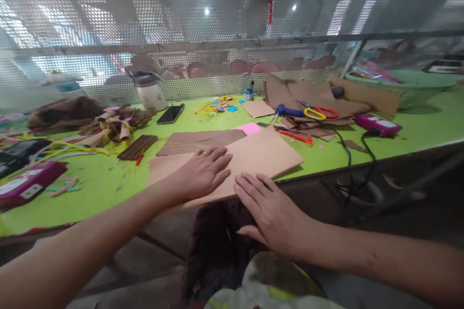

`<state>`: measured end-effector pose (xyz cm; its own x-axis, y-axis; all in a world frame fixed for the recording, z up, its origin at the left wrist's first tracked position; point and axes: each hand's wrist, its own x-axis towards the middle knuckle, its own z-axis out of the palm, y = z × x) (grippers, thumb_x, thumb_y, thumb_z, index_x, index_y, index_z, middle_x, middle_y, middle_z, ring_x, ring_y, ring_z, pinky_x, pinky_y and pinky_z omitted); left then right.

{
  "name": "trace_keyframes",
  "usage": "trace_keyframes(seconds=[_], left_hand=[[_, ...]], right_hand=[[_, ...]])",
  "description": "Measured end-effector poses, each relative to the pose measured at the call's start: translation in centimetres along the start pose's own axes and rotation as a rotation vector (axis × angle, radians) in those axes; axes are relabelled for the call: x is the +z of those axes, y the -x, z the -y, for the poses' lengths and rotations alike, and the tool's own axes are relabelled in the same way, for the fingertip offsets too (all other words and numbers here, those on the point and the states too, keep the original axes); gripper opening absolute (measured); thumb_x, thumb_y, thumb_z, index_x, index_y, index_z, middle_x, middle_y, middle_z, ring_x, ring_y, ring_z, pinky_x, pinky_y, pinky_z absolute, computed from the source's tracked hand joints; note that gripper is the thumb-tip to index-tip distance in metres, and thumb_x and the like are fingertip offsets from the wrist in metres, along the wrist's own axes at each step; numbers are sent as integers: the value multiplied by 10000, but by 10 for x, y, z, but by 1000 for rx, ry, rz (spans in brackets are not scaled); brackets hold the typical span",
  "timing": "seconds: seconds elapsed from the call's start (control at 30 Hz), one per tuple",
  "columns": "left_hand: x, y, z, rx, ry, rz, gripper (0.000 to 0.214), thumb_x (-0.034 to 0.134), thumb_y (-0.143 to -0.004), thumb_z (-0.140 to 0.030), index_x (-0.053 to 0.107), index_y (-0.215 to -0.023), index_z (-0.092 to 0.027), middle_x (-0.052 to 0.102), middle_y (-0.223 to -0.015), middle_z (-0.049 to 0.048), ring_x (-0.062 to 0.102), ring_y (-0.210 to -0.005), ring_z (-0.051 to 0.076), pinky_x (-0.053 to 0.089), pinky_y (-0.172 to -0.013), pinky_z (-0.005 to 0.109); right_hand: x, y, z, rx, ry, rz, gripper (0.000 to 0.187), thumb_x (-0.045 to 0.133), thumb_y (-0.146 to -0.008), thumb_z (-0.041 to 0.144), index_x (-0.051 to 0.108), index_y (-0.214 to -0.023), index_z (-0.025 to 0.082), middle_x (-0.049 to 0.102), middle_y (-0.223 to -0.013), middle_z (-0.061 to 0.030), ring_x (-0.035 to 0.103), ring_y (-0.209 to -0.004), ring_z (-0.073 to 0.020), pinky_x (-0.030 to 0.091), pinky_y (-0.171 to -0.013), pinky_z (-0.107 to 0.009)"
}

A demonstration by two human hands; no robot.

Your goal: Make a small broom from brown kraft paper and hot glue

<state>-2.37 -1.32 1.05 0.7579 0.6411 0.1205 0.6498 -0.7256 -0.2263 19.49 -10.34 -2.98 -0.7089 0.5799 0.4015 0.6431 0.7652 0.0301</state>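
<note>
A folded sheet of tan paper (268, 149) lies at the front edge of the green table, its near side reaching slightly over the edge. My left hand (201, 174) rests flat on the sheet, fingers stretched to the right, a ring on one finger. Along the near edge of the same paper, my right hand (264, 210) presses with its fingers out straight and the thumb apart below. Neither hand grasps anything. Behind the left hand is a darker brown sheet (195, 140), and a bit of pink paper (250, 128) shows beyond.
Red-handled scissors (295, 136), yellow-and-orange scissors (321, 113) and a blue glue gun (288, 111) lie behind right, near stacked brown paper (311, 94). A phone (171, 114), a white pitcher (150, 92) and paper scraps (221, 105) stand farther back. Purple boxes (32, 181) and cables are left.
</note>
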Motion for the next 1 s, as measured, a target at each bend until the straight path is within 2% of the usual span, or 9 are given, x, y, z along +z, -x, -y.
trace_keyframes(seconds=[0.17,0.5,0.77,0.9,1.0], left_hand=[[2,-2,3,-24,30,10,512,224,-980,-454,407,-1377,-188,437,-1422,121,407,-1268,262,295,-1016,428],[4,-3,6,-20,62,25,516,221,-979,-459,388,-1397,-207,421,-1441,105,386,-1289,254,294,-1014,418],[4,-3,7,-8,57,17,506,228,-979,-454,407,-1382,-206,434,-1429,110,401,-1274,257,303,-1007,424],[2,-2,7,-8,49,-3,509,216,-979,-450,420,-1373,-200,448,-1414,118,416,-1256,262,320,-1000,428],[0,-1,6,0,34,-10,498,207,-981,-439,439,-1350,-197,470,-1385,125,456,-1204,260,345,-974,426]], right_hand=[[-11,21,-17,70,49,-19,653,503,-895,445,418,-1369,4,426,-1426,-217,337,-1351,-323,304,-1106,-508],[-18,51,-34,270,158,-95,565,505,-902,422,495,-1312,34,521,-1346,-216,433,-1291,-315,341,-1071,-522],[-17,72,-48,371,265,-65,569,461,-925,435,469,-1327,32,512,-1357,-209,441,-1281,-310,334,-1049,-502],[-26,74,-50,387,256,-72,495,467,-921,436,534,-1270,91,585,-1283,-178,473,-1234,-335,335,-1018,-541],[-40,57,-57,407,233,-107,405,494,-903,441,633,-1108,121,669,-1104,-165,523,-1135,-349,376,-965,-546]])
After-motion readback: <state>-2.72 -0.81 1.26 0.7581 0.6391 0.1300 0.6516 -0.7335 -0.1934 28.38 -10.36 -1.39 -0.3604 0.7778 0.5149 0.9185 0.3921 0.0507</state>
